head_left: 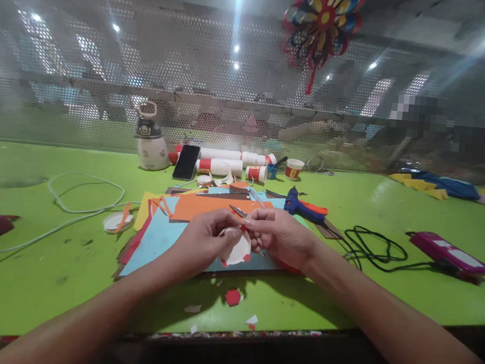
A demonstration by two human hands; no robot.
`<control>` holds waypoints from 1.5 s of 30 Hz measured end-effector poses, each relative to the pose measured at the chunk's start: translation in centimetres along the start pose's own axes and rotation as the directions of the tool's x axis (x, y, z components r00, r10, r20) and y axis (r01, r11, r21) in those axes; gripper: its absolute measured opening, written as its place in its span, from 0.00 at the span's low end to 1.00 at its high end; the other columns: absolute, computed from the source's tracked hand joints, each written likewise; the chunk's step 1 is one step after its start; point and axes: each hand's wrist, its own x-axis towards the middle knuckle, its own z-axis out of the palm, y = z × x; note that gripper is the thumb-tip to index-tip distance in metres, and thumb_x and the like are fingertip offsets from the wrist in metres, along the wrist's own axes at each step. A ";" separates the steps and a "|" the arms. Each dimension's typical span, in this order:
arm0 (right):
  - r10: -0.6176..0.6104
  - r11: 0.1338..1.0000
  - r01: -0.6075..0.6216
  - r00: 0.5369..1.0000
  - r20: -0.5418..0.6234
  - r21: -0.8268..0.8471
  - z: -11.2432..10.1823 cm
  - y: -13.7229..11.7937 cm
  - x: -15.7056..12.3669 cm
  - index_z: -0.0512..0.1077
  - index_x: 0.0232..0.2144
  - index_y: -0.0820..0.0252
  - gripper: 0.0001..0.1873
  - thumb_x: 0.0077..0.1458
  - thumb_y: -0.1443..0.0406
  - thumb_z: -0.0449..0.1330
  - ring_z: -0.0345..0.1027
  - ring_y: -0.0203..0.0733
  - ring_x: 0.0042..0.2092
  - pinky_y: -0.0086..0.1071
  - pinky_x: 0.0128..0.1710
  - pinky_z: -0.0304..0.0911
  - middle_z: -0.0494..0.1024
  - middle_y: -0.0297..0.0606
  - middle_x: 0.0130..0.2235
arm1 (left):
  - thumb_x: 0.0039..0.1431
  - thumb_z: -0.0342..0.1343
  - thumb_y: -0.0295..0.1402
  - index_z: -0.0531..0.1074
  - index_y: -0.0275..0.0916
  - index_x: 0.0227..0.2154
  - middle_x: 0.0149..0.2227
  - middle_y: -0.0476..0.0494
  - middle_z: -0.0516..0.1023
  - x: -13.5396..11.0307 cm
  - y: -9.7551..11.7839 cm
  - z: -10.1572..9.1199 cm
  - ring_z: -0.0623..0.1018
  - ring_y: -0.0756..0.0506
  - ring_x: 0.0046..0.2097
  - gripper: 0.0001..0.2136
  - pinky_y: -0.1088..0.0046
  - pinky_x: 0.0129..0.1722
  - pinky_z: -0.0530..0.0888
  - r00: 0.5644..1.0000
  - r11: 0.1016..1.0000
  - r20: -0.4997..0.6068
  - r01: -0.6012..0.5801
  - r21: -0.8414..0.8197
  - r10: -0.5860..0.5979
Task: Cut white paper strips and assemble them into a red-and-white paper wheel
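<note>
My left hand [209,236] is closed on the edge of a white paper disc [236,249], round like a cup bottom, with small red pieces along its rim. At the disc's upper edge, the fingertips of my right hand [282,234] pinch a small red paper piece [244,227]. Both hands are over a stack of coloured paper, with an orange sheet [197,207] on a light blue sheet [150,247]. A dark pointed tip [237,211] shows just beyond my fingers. On the table below the disc lies a red hexagonal paper piece [232,297].
A blue glue gun [304,207] lies right of the paper, near a black cord [360,245] and purple box [450,253]. Paper cups [220,167], a phone [186,162] and a white bottle [153,150] stand behind. Another white disc [114,223] lies left, beside a pale cable [77,210].
</note>
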 end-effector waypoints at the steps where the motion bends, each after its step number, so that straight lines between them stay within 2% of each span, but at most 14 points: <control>1: 0.003 1.000 -0.003 1.000 0.012 0.011 0.0 0.0 0.0 0.71 0.25 0.64 0.06 0.49 0.67 0.64 0.60 0.28 0.21 0.24 0.21 0.57 0.69 0.29 0.19 | 0.53 0.56 0.34 0.67 0.36 0.30 0.22 0.52 0.71 0.0 0.1 0.0 0.67 0.54 0.19 0.07 0.79 0.17 0.66 1.000 1.000 0.004 -0.004 -0.019 0.004; 7: 0.005 0.998 -0.011 0.996 0.093 0.058 0.0 -0.2 -0.1 0.71 0.30 0.64 0.07 0.48 0.66 0.65 0.60 0.28 0.19 0.22 0.19 0.57 0.70 0.28 0.19 | 0.53 0.56 0.34 0.68 0.34 0.31 0.25 0.50 0.71 -0.3 0.5 0.1 0.69 0.54 0.23 0.08 0.80 0.18 0.67 0.998 0.998 0.007 -0.062 -0.029 0.062; 16: -0.011 0.990 -0.014 0.985 0.172 0.142 0.0 0.1 0.0 0.69 0.26 0.63 0.07 0.49 0.69 0.65 0.59 0.26 0.20 0.21 0.20 0.53 0.70 0.27 0.20 | 0.52 0.56 0.31 0.70 0.34 0.30 0.27 0.49 0.71 -0.4 0.6 0.0 0.70 0.53 0.26 0.05 0.78 0.23 0.67 0.990 0.990 0.000 -0.140 0.015 0.140; 27: 0.012 0.991 -0.039 0.980 0.199 0.131 0.0 0.6 0.2 0.68 0.27 0.63 0.08 0.49 0.67 0.65 0.60 0.28 0.20 0.22 0.20 0.56 0.70 0.27 0.20 | 0.50 0.57 0.32 0.67 0.36 0.30 0.27 0.49 0.74 -0.4 0.6 0.0 0.71 0.53 0.27 0.06 0.78 0.25 0.66 0.992 0.994 -0.046 -0.114 0.001 0.114; 32: 0.019 0.994 -0.040 0.980 0.196 0.104 0.0 0.5 0.3 0.68 0.27 0.62 0.08 0.49 0.65 0.65 0.59 0.28 0.20 0.23 0.21 0.56 0.69 0.27 0.20 | 0.50 0.59 0.32 0.65 0.37 0.30 0.26 0.50 0.73 -0.5 1.0 0.0 0.71 0.53 0.27 0.08 0.79 0.24 0.66 0.991 0.992 -0.052 -0.126 -0.015 0.126; 36: 0.011 0.998 -0.023 0.981 0.192 0.061 -0.2 0.4 0.3 0.69 0.30 0.63 0.07 0.50 0.65 0.63 0.60 0.28 0.21 0.23 0.22 0.57 0.67 0.27 0.21 | 0.51 0.58 0.34 0.63 0.37 0.33 0.26 0.50 0.73 -0.4 1.0 -0.2 0.71 0.52 0.27 0.10 0.78 0.24 0.66 0.997 0.996 0.008 -0.074 -0.049 0.074; 38: 0.003 1.000 -0.009 0.983 0.184 0.030 -0.3 0.3 0.2 0.69 0.30 0.63 0.08 0.53 0.62 0.60 0.62 0.29 0.23 0.25 0.23 0.58 0.68 0.30 0.23 | 0.52 0.58 0.35 0.62 0.38 0.35 0.27 0.50 0.73 -0.3 0.8 -0.4 0.71 0.52 0.26 0.11 0.78 0.23 0.66 0.997 0.995 0.053 -0.049 -0.084 0.053; 42: -0.019 0.996 0.031 0.988 0.152 -0.081 -0.4 0.0 0.0 0.70 0.29 0.64 0.15 0.56 0.56 0.56 0.64 0.33 0.23 0.28 0.23 0.61 0.69 0.33 0.23 | 0.51 0.59 0.35 0.61 0.40 0.38 0.24 0.53 0.70 -0.1 0.7 -0.6 0.70 0.53 0.23 0.15 0.79 0.20 0.65 0.994 0.994 0.104 -0.009 -0.107 0.021; 45: -0.082 0.978 0.097 0.993 0.086 -0.184 -0.5 -0.5 -0.1 0.70 0.27 0.63 0.13 0.55 0.57 0.59 0.63 0.32 0.24 0.28 0.26 0.61 0.70 0.32 0.23 | 0.51 0.58 0.35 0.60 0.40 0.38 0.23 0.54 0.69 -0.1 0.9 -0.6 0.69 0.53 0.22 0.15 0.79 0.21 0.64 0.994 0.995 0.105 0.030 -0.092 -0.020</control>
